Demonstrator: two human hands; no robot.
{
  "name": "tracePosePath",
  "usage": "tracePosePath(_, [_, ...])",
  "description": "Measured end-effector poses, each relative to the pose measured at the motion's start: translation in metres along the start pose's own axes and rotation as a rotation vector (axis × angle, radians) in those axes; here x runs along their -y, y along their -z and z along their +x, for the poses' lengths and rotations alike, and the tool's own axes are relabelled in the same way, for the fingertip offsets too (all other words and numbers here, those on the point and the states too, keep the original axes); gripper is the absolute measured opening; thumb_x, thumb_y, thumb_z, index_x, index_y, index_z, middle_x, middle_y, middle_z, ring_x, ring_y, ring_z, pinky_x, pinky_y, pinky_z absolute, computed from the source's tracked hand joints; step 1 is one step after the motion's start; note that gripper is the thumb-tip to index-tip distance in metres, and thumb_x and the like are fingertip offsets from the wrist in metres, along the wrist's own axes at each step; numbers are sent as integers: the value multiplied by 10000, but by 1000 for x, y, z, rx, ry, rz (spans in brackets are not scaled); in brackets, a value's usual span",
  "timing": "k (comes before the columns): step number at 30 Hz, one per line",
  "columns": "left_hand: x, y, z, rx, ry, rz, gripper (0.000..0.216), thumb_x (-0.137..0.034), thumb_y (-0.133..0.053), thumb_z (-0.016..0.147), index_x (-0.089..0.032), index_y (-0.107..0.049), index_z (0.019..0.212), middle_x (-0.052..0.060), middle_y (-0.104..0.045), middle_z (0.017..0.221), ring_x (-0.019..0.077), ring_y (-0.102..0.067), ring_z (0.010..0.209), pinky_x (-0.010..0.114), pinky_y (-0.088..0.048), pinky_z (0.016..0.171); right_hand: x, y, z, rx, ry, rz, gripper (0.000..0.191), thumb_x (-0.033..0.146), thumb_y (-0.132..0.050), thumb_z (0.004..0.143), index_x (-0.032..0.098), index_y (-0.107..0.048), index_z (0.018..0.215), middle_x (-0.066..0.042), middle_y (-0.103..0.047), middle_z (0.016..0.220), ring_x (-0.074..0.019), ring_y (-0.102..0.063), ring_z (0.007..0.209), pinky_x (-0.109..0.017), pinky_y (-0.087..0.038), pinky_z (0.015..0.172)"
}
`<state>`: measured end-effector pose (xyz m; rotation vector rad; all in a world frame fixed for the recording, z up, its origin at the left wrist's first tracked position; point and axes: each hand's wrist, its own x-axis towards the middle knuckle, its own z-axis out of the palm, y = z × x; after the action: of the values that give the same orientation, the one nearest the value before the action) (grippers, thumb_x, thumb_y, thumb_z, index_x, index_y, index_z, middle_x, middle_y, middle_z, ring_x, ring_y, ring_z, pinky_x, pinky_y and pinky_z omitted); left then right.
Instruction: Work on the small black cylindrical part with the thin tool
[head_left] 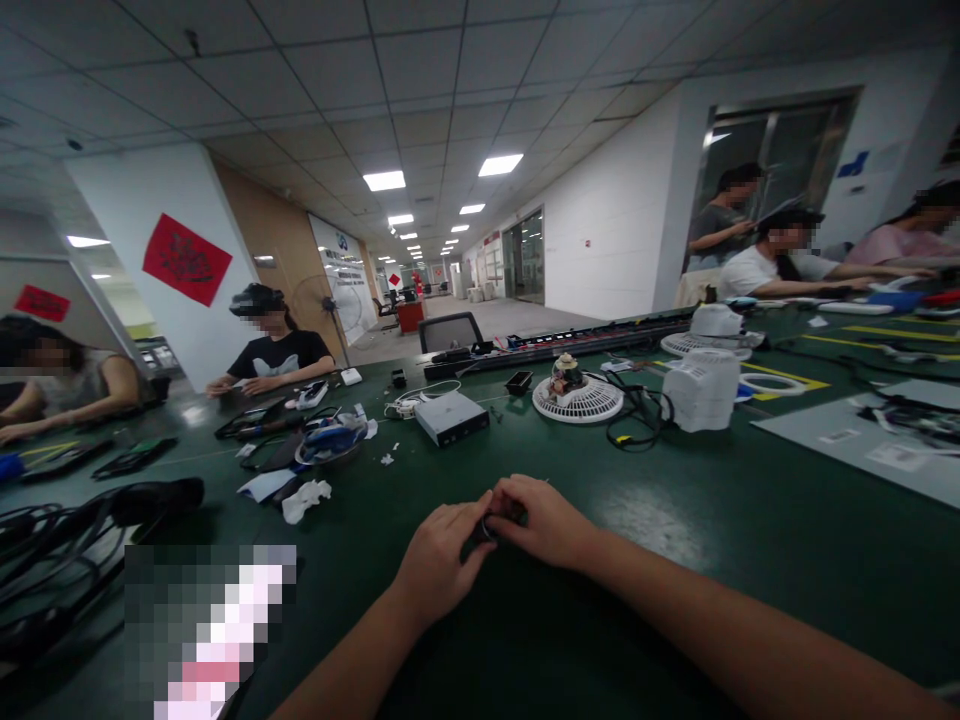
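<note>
My left hand (439,560) and my right hand (544,520) meet over the dark green table (675,520), low in the middle of the view. Both have their fingers curled round a small dark part (495,522) pinched between them. The part is mostly hidden by my fingers, so I cannot make out what it is. Both forearms rest on or just above the table.
Beyond my hands lie a grey box (451,417), a white fan grille with a motor (577,395), a white fan housing (701,390), cables and white scraps (304,497). Several other people sit around the table at the left and far right.
</note>
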<state>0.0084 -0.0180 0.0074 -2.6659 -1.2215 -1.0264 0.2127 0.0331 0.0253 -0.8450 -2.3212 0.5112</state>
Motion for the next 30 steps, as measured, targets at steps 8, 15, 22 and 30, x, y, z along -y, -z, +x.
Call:
tracePosePath(8, [-5, 1, 2, 131, -100, 62, 564, -90, -641, 851, -194, -472, 1378, 75, -721, 1087, 226, -661, 937, 407, -555, 844, -8, 1, 1, 41, -60, -95, 196, 212, -831, 688, 171, -656, 767, -12, -591, 774, -166, -555, 742, -252, -381, 636])
tracePosePath(15, [-6, 2, 4, -20, -113, -9, 520, -54, -631, 834, -210, -532, 1320, 69, -721, 1118, 217, -671, 978, 396, -561, 871, -4, -3, -2, -68, 48, 46, 236, 144, -819, 678, 178, -586, 655, 11, -592, 698, -162, -552, 736, -258, -403, 644])
tracePosePath(22, [9, -6, 2, -225, 175, -64, 576, -87, -693, 786, -253, -548, 1318, 49, -727, 1126, 221, -695, 1015, 420, -574, 913, 7, 4, -4, -319, 168, 27, 171, 116, -562, 878, 187, -585, 1032, -58, -577, 932, -208, -531, 884, -356, -452, 793])
tracePosePath(30, [19, -1, 5, -298, 442, -149, 533, -118, -707, 773, -229, -577, 1278, 20, -747, 1035, 200, -722, 949, 419, -581, 910, -3, 16, -6, -431, 211, 140, 224, 273, -565, 941, 253, -645, 1149, -55, -554, 954, -206, -567, 884, -346, -486, 791])
